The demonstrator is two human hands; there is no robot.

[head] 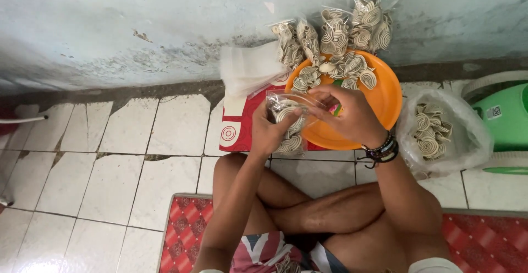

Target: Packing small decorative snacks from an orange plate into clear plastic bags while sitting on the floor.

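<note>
The left hand (268, 132) grips the small clear bag (289, 124) of light, brittle spiral crackers while the right hand (349, 116) pinches its thin, slippery mouth; best held at the film, not the contents.

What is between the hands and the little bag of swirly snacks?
Nothing visible. The left hand already grips the small clear bag of spiral snacks, and the right hand pinches its top edge, above the orange plate.

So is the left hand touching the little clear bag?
Touching. The head view shows the left hand wrapped around the little clear bag of spiral snacks.
</note>
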